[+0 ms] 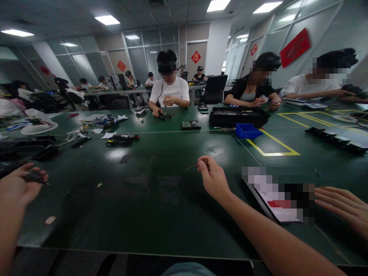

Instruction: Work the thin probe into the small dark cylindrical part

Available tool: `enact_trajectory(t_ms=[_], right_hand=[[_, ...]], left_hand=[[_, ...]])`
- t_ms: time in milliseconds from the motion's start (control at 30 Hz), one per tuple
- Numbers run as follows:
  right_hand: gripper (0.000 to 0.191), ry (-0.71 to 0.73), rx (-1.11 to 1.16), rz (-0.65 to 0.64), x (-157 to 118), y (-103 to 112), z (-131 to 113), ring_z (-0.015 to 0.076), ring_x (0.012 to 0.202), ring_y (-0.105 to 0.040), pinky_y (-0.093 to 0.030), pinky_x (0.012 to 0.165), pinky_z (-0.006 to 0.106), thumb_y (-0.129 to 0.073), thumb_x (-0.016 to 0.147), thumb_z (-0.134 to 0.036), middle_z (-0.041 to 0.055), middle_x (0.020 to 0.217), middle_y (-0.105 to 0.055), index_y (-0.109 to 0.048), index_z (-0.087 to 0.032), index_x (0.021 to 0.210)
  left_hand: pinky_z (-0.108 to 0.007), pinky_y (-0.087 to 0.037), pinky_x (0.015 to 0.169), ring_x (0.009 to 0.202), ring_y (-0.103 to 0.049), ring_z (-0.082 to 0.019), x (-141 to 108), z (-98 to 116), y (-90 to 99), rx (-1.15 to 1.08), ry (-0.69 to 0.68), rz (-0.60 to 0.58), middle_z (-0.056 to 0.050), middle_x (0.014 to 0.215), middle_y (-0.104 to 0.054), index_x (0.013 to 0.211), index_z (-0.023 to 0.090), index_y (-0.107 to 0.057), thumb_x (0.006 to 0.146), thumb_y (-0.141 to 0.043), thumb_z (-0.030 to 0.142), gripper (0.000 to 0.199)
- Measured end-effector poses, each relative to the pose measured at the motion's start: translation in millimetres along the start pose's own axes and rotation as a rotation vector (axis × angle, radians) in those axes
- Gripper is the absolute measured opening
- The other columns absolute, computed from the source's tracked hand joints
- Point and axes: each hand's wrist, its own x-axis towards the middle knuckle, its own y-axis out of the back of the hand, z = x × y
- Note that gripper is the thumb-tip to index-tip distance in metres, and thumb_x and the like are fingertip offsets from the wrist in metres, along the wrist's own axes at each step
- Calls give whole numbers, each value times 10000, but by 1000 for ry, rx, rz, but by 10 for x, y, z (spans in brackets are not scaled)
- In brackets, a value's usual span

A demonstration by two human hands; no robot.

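right hand [213, 178] of the person before me is closed on a small screwdriver [197, 165], thumb and fingers pinching the brown handle, the red collar and thin shaft sticking out toward the left, held above the green table [138, 226]. left hand [20, 188], well apart near the left edge, has its fingers curled around a dark tool [33, 176] with a thin tip pointing right; i can't tell what kind it is.

beyond the hands i see a coil of black cable [119, 141] and, farther left, a white fan grille [38, 128] near a tangled white cable [73, 135]. a bare circuit-board unit [191, 125] lies toward the far side, and past it a person in a white shirt [174, 92] across the table rests one hand on a dark device [165, 116]. to the right of that unit stand a long black tray [238, 117] and, just in front of it, a blue bin [247, 131] beside yellow tape [281, 154]. near the right forearm lies a flat white item [258, 184], partly blurred out; a neighbour's hand [342, 205] stretches its fingers toward it, and whether they touch i can't say. two pale scraps [50, 220] lie between the person's hands.
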Motion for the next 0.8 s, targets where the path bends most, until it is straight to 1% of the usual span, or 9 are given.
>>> enact_trajectory(t_ms=[100,200,267,300,367,467,533,700,800], right_hand=[[169,-1,5,-2,-3,3,-1,195,753,-660,-449,652,299,-443,994,-333,27,799,-670,-571,-223,1003],[166,1,6,-2,-9,12,-11,192,742,-657,-451,653,300,-444,995,-331,27,801,-669,-571,-224,1004],[165,2,3,-4,-12,18,-19,190,743,-657,-452,652,300,-446,995,-329,26,802,-668,-572,-223,1002],[166,4,2,-4,-13,21,-21,189,746,-657,-453,653,299,-446,995,-328,26,803,-667,-573,-222,1000],[169,6,4,-8,-13,25,-25,187,749,-656,-455,653,298,-444,997,-328,26,809,-669,-575,-220,1002],[177,1,6,-12,-10,27,-27,187,754,-656,-456,650,297,-442,999,-330,26,817,-675,-580,-221,1009],[178,-2,6,-9,-9,28,-28,186,753,-656,-457,651,296,-446,998,-333,24,818,-679,-586,-223,1009],[181,-1,6,-4,-10,38,-38,189,766,-662,-458,663,296,-449,999,-337,23,811,-681,-591,-224,1002],[185,11,5,1,-11,42,-50,183,739,-653,-453,661,293,-452,997,-338,20,798,-676,-596,-222,980]], left_hand=[[-226,-487,636,623,-518,-102,-131,39,-239,-138,50,-59,27,653,-542,828,156,-560,744,-408,-55,273],[-249,-506,656,636,-534,-116,-413,107,-609,-168,32,-173,15,670,-554,869,155,-585,805,-407,-17,256],[-251,-501,646,637,-539,-128,-638,144,-880,-178,43,-295,2,678,-552,892,145,-591,805,-423,-2,239],[-240,-483,620,627,-536,-133,-752,155,-1013,-178,66,-332,-5,672,-546,898,138,-593,781,-432,-7,245],[-236,-474,605,622,-532,-137,-976,157,-1270,-209,87,-463,-12,687,-543,934,134,-599,743,-453,-4,277],[-259,-490,619,632,-533,-148,-1293,118,-1626,-279,129,-660,-28,720,-542,972,121,-600,694,-476,21,321],[-268,-496,630,639,-540,-152,-1508,80,-1840,-304,149,-763,-31,735,-545,1007,121,-603,711,-505,64,317],[-254,-462,643,658,-554,-149,-2085,-9,-2255,-294,198,-1006,-33,749,-563,1052,127,-587,731,-518,91,329],[-261,-442,665,671,-551,-146,-2384,-112,-2422,-256,155,-1120,-33,765,-570,1044,124,-596,740,-493,107,321]])
